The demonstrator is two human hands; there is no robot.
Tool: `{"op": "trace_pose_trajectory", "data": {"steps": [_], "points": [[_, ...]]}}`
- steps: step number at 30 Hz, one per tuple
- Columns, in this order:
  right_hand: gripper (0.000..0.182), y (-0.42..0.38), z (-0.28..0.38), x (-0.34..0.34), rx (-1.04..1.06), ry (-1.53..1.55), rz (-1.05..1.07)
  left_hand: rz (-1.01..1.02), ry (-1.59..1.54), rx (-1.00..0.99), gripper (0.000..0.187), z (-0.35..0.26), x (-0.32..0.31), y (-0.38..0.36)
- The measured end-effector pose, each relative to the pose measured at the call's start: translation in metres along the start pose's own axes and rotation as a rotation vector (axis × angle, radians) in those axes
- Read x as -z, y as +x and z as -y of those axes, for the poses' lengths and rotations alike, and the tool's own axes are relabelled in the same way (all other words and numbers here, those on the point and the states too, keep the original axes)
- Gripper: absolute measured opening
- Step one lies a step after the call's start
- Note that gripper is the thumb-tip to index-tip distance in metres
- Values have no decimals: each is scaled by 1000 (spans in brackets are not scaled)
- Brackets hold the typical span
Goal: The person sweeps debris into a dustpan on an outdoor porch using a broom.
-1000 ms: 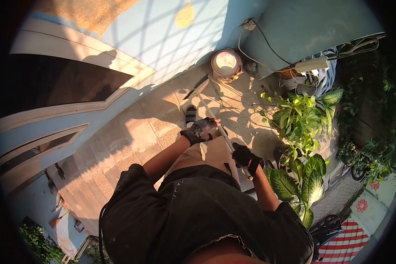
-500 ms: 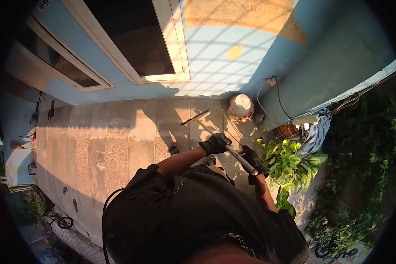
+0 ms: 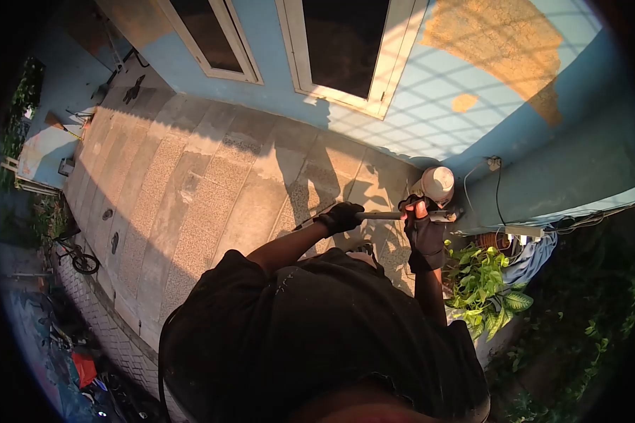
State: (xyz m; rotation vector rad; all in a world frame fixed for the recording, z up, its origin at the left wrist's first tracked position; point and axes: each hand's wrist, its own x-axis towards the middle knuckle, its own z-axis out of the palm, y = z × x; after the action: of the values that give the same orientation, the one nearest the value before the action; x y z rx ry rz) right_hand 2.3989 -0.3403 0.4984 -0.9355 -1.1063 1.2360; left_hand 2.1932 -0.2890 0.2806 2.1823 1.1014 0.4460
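Observation:
Held nearly level in front of my body is a pale pole [image 3: 382,216], and both hands are on it. My left hand [image 3: 341,218], in a black glove, is closed around its left part. My right hand [image 3: 425,236], in a dark glove with bare fingertips, grips it near the right end, fingers curled over the top. A short dark tip shows left of my left hand; the pole's crosswise head cannot be made out now. Just beyond my right hand stands a whitish bucket [image 3: 439,183] by the wall.
A blue wall [image 3: 275,99] with peeling orange patches and white-framed windows [image 3: 346,49] runs ahead. Paved floor [image 3: 212,176] stretches left. A leafy plant [image 3: 476,275], a cable [image 3: 502,201] and blue cloth [image 3: 529,257] are at the right. A bicycle [image 3: 85,262] stands far left.
The pole has swung from slanting away to nearly level. My right hand has moved up and forward with it. My view has turned, so the wall and bucket sit further right.

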Motion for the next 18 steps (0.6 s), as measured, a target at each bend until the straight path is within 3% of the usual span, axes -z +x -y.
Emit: {"op": "trace_pose_trajectory", "data": {"steps": [1,5,7,11,18], "points": [[28,-8,1,-15,-3,-24,31,25,-29,64,14,9,6,-22],[29,-31,-23,-87,2,155,119,-183,-10,104,15,42,30,-113],[34,-31,-24,-125,-54,266,203,-269,-44,286,13,55,40,-154],[40,-17,-32,-195,-104,215,480,-565,59,376,10,59,81,-235],[42,5,-67,-307,-153,228,707,-717,47,547,10,132,109,-314]]}}
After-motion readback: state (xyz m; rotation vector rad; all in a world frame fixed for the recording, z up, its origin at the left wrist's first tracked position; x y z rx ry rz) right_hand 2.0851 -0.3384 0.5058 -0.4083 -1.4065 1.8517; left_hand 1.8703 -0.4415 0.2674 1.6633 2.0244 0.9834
